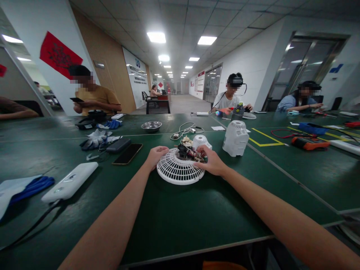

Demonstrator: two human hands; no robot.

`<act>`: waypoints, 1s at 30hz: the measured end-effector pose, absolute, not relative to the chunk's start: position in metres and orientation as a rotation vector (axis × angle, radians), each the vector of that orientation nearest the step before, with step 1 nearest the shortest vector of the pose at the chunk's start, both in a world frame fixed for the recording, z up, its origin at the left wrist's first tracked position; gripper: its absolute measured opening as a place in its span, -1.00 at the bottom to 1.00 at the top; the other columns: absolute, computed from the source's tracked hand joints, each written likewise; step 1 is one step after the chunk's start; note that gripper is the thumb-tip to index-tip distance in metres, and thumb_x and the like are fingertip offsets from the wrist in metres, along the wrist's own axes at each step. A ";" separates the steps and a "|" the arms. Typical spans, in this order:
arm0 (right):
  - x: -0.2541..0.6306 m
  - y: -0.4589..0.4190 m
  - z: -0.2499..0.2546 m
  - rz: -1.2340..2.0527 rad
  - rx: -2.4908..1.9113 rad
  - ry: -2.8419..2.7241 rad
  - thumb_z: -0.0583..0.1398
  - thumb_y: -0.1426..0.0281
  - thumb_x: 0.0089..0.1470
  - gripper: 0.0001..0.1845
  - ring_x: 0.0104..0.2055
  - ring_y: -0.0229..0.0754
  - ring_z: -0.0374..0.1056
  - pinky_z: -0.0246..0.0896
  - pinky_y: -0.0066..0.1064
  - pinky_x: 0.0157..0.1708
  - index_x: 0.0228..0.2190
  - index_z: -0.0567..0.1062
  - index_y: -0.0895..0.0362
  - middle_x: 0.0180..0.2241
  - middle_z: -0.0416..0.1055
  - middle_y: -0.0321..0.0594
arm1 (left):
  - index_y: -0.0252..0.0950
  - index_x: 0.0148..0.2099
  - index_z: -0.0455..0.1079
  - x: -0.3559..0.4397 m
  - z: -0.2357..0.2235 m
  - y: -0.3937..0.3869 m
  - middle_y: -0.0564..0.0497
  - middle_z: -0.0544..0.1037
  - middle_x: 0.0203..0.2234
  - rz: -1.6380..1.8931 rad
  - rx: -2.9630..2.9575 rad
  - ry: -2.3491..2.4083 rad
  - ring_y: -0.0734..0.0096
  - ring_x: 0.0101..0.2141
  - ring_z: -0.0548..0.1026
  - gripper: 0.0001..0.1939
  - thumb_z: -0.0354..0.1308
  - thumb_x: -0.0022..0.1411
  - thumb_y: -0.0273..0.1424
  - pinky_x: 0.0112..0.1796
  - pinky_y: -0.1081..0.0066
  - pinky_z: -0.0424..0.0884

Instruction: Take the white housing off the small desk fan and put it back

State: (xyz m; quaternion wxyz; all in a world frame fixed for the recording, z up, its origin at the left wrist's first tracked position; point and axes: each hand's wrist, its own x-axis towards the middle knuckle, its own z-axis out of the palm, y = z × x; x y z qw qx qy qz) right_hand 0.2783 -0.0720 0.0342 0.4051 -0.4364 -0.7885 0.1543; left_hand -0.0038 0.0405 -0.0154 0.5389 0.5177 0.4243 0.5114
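Observation:
A round white fan grille (180, 173) lies on the green table in front of me, its slats facing up. On its centre sits a fan motor (185, 150) with bare wires and a cream-coloured part on top. My left hand (156, 157) is closed at the grille's left rim, fingertips pressed together there. Curled around the right side of the motor, my right hand (211, 160) has its thumb over the grille and its index finger at the wiring. Its other fingers are partly hidden. Just behind stands a small white vented cover (202, 141), and to its right a taller white housing (236, 138).
Left lie a phone (128, 154), a white power bank (71, 182) with a cable, and gloves (97, 139). Behind are a metal bowl (151, 126) and a coiled cable (187, 129). An orange multimeter (309, 143) is at right. Several people sit across the table.

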 end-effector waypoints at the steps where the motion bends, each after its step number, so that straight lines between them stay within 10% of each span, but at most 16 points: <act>1: 0.281 -0.068 0.033 0.349 -1.102 -1.973 0.27 0.16 -0.01 -0.57 -0.18 -0.10 0.30 0.22 -0.26 -0.13 -0.13 0.36 0.07 -0.16 0.38 -0.18 | -0.38 -0.23 0.50 -0.003 -0.016 0.041 -0.11 0.61 -0.35 1.222 1.262 1.020 0.34 -0.38 0.55 -0.61 0.42 -0.12 -0.31 -0.28 0.33 0.47; 8: 0.311 -0.032 0.013 -0.046 -1.378 -1.717 0.30 0.25 -0.11 -0.37 0.03 0.07 0.24 0.10 -0.05 0.08 0.01 0.31 0.13 -0.02 0.31 -0.01 | -0.36 -0.19 0.49 -0.002 -0.016 0.039 -0.11 0.61 -0.33 1.201 1.379 1.026 0.26 -0.32 0.56 -0.58 0.37 -0.06 -0.19 -0.23 0.29 0.46; 14: 0.322 -0.020 0.000 0.235 -1.531 -1.656 0.38 0.25 -0.26 -0.04 -0.17 -0.01 0.38 0.22 -0.09 -0.05 0.16 0.14 0.09 -0.23 0.44 -0.18 | -0.35 -0.18 0.49 -0.003 -0.017 0.042 -0.12 0.61 -0.29 1.184 1.403 1.074 0.24 -0.31 0.57 -0.59 0.33 -0.02 -0.18 -0.23 0.28 0.45; 23: 0.316 -0.027 0.019 0.998 -1.275 -1.009 0.02 0.07 0.07 -0.57 -0.47 -0.13 0.40 0.32 -0.30 -0.42 -0.14 0.32 0.09 -0.50 0.41 -0.24 | -0.34 -0.19 0.51 -0.003 -0.017 0.042 -0.13 0.62 -0.30 1.189 1.395 1.077 0.23 -0.30 0.57 -0.59 0.34 -0.04 -0.17 -0.24 0.28 0.45; 30: 0.278 -0.058 0.031 1.101 -0.967 -1.131 0.17 0.13 0.01 -0.46 -0.36 -0.17 0.38 0.32 -0.34 -0.32 0.02 0.22 -0.02 -0.38 0.43 -0.30 | -0.36 -0.23 0.51 -0.003 -0.019 0.045 -0.11 0.61 -0.33 1.231 1.431 1.068 0.25 -0.32 0.55 -0.60 0.34 -0.06 -0.17 -0.23 0.29 0.43</act>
